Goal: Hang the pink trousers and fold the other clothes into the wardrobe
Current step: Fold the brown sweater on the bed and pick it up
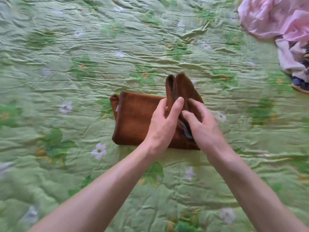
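The raised flap of the brown garment (137,119) is pinched between the thumb and fingers of the left hand (163,124), with the fingers curled around the upright fold. The same flap is gripped from the other side by the right hand (200,126); its thumb and fingers are bent into the cloth, and a small piece of grey fabric, perhaps a label or a lining, is seen under its palm. Both hands touch each other nearly over the right end of the garment.

The rest of the brown garment is laid flat as a neat rectangle, already folded several times, on the green flowered bedspread (66,47). Far from the brown garment, at the upper right corner of the view, the pink trousers (274,17) are left crumpled, not yet hung. Just below them a small heap of other clothes (291,61), pale and dark striped, is waiting.

It is judged that the folding step is in hand, near the last fold of this piece. For the next move the lifted flap should be brought over to the left and pressed flat, so that the edges are matched with the rectangle beneath. No wardrobe is seen in this view.
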The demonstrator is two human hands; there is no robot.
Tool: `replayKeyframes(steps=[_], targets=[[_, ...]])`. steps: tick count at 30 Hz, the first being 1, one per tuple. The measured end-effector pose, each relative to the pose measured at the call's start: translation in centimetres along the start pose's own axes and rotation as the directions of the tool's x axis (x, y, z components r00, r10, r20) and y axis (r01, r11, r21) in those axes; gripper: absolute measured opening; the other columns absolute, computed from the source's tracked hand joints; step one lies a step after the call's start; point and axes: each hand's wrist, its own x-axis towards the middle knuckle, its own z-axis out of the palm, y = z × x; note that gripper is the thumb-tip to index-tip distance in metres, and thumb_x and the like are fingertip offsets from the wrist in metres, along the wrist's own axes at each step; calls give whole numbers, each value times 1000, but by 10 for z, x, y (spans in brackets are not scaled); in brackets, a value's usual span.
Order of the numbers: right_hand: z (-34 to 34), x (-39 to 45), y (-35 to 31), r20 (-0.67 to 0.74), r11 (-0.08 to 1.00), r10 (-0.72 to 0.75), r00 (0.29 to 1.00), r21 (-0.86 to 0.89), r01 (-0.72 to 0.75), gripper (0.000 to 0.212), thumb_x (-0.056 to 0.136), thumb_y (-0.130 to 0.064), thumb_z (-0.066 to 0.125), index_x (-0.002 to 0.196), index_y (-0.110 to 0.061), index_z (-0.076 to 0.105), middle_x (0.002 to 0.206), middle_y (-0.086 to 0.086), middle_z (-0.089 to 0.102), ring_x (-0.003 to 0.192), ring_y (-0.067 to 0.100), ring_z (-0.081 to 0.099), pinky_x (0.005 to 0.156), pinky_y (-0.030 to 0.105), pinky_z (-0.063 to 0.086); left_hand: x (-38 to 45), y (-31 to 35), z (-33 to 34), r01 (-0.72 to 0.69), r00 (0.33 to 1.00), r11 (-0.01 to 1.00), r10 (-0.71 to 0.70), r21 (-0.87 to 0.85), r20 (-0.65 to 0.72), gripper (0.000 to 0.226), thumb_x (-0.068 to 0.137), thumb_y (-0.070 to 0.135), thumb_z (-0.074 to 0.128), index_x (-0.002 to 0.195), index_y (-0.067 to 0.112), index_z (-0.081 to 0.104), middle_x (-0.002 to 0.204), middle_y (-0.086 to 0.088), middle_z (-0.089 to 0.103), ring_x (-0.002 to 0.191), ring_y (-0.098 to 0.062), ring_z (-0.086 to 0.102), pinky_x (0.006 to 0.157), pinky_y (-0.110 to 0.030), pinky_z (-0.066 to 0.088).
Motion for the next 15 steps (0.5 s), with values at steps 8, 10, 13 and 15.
replayKeyframes(steps=[8, 10, 13, 15], targets=[[24, 9, 20, 153, 984, -166, 974, 89, 154, 40, 107, -6, 45, 141, -22, 59, 142, -9, 61, 133, -1, 54, 117, 35, 42, 27, -27, -78, 77, 989, 971, -46, 227, -138, 27, 93, 3, 67, 116, 17, 63, 105, 2, 77, 97, -10, 74, 85, -25, 59], [20, 23, 38, 32, 905, -346, 938, -250, 343, 38, 106, -16, 49, 141, -21, 60, 145, -7, 60, 140, 4, 48, 120, 37, 37, 34, -37, -94, 108, 981, 973, -72, 203, -178, 30, 93, 0, 66, 119, 15, 62, 110, -1, 77, 101, -13, 75, 90, -31, 60], [27, 42, 70, 91, 697, -381, 920, -626, 350, 57, 104, -50, 42, 157, -31, 41, 166, -2, 34, 158, 17, 20, 128, 45, 19, 43, -48, -108, 147, 960, 976, -100, 162, -263, 38, 92, -1, 69, 126, 11, 58, 115, -6, 76, 99, -11, 74, 94, -35, 60], [42, 50, 87, 118, 636, -359, 926, -695, 335, 66, 101, -61, 37, 162, -37, 27, 173, -3, 15, 161, 20, 3, 129, 47, 10, 46, -52, -111, 135, 946, 969, -65, 205, -318, 42, 91, -1, 71, 127, 12, 55, 111, -2, 76, 92, 0, 72, 93, -30, 59]])
